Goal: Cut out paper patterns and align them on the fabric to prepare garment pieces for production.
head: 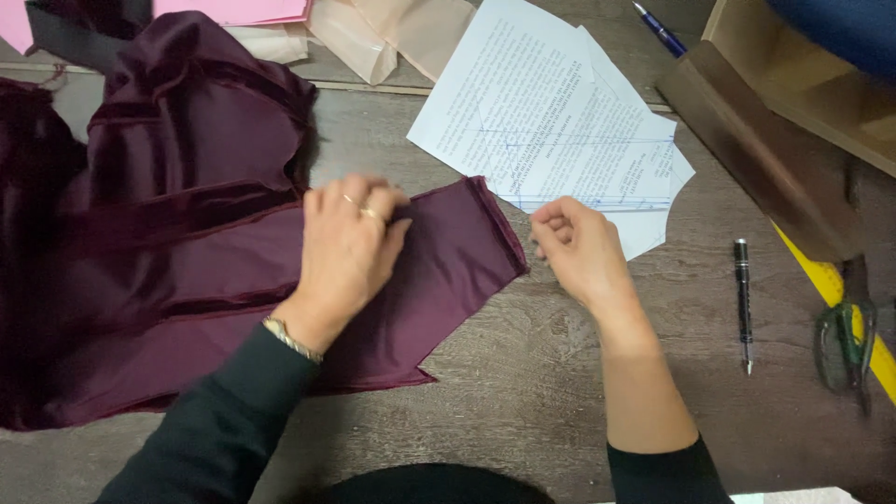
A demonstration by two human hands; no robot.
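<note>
A dark maroon satin fabric (168, 280) lies spread and bunched over the left half of a wooden table (523, 373). My left hand (347, 245), with rings and a bracelet, presses flat on the cloth's right flap, fingers together. My right hand (581, 247) hovers just right of the flap's edge, fingers curled in, with nothing visibly in it. Behind it lie white printed paper pattern sheets (551, 121) with pen lines, partly cut to a curve.
A black pen (743, 299) lies right of my right hand. Green-handled scissors (845, 341) rest on a yellow ruler (831, 285) at the right edge. A wooden box (775, 140) stands at the back right, with a blue pen (658, 28), beige fabric (392, 33) and pink paper (233, 9) behind.
</note>
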